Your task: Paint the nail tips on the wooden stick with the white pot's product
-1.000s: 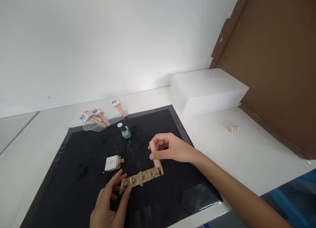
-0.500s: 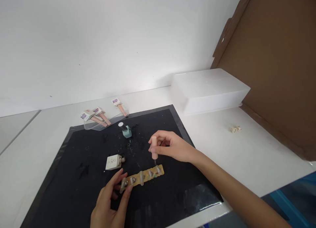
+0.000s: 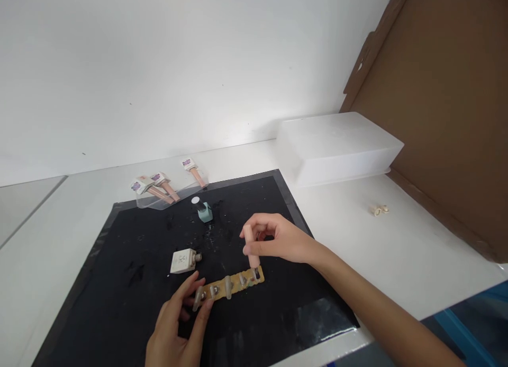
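Between thumb and fingers, my left hand [image 3: 178, 319] grips the left end of a yellowish strip [image 3: 235, 285] that carries several clear false nails [image 3: 228, 287]. My right hand [image 3: 273, 237] pinches the pink cap of a nail polish brush [image 3: 251, 248], tilted with its dark tip down at the nail on the strip's right end. Whether the bristles touch that nail I cannot tell. A white polish bottle [image 3: 183, 261] lies on its side without a cap, just beyond my left hand. Farther back stands a teal polish bottle [image 3: 205, 212] with a dark cap.
Several white bottles with pink caps [image 3: 161, 189] lie in a clear tray [image 3: 148, 202] at the back left of the black mat [image 3: 151, 240]. A white plastic bin [image 3: 341, 144] sits at the back right, before a cardboard panel [image 3: 432, 118]. Small cream pieces [image 3: 380, 210] lie to the right.
My right hand has tilted the brush and lowered it, so its tip is now at the rightmost nail. My left hand and the strip have stayed in place.
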`<state>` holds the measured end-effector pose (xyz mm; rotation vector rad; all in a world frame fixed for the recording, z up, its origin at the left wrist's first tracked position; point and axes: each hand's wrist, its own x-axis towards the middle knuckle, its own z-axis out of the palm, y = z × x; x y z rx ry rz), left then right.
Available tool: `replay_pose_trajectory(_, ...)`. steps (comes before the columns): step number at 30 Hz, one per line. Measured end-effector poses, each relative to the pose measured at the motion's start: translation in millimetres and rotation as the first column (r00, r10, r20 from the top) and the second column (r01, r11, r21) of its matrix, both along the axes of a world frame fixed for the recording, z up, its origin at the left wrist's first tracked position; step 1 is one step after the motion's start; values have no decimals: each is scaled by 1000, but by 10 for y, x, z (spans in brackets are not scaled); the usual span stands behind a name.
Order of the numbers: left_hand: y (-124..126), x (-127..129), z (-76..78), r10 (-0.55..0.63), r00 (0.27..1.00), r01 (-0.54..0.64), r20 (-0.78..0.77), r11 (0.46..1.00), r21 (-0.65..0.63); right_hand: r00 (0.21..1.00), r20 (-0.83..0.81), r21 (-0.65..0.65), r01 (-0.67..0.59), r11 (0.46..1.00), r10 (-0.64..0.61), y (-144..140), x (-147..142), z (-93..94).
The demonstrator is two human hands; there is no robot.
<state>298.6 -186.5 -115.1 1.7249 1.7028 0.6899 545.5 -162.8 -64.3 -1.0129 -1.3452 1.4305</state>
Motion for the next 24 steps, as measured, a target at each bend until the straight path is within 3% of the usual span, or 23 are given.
replay_pose_trajectory(7, 2, -11, -3, -9, 1000, 9, -4, 1000, -6, 997, -65, 12, 30, 999, -29, 4, -1, -3)
replay_pose_trajectory(12, -2, -15, -39, -4, 1000, 5, 23, 1000, -10, 999, 29, -26, -35, 999, 36, 2, -10, 0)
replay_pose_trajectory(17, 5, -10, -43, -10, 1000, 10, 21, 1000, -12, 998, -22, 15, 51, 999, -50, 3, -22, 6)
replay_pose_trajectory(21, 6, -22, -45, -23, 1000, 23, 17, 1000, 1, 998, 55, -3, -13, 1000, 13, 1, -15, 10)
replay_pose_trajectory(24, 0, -37, -53, -29, 999, 29, 15, 1000, 11, 998, 50, 26, 34, 999, -35, 7, -8, 12)
